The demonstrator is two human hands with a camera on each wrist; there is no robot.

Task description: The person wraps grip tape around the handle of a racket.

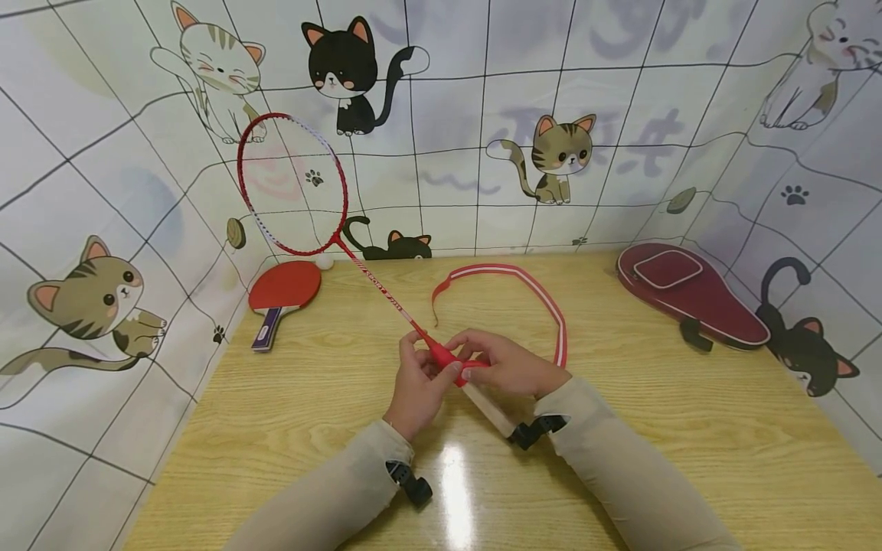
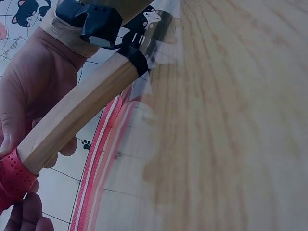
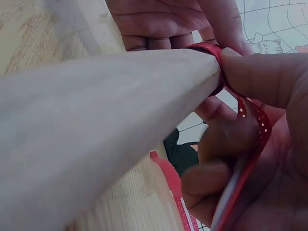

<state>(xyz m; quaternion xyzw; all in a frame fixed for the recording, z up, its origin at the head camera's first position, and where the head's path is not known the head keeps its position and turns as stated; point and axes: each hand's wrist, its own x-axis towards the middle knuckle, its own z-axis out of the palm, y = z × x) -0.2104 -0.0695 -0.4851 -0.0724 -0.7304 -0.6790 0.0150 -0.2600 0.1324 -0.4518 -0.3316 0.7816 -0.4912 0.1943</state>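
A red and white badminton racket (image 1: 382,289) slants across the middle of the head view, its strung head up and to the left. Its handle (image 2: 82,108) is bare pale wood below a red wrap of perforated grip tape (image 2: 12,178). My left hand (image 1: 418,386) grips the racket around the red top of the handle. From the other side my right hand (image 1: 510,363) pinches the tape at the wrap's lower edge, thumb on it in the right wrist view. The tape's loose length (image 1: 544,298) runs through that hand and curves over the table behind.
A red table tennis bat (image 1: 285,291) lies at the back left beside a white ball (image 1: 325,261). At the back right is a dark red bat case (image 1: 689,295) with a black strap (image 1: 696,335). A cat-patterned wall covering (image 1: 455,176) borders the wooden table (image 1: 296,417).
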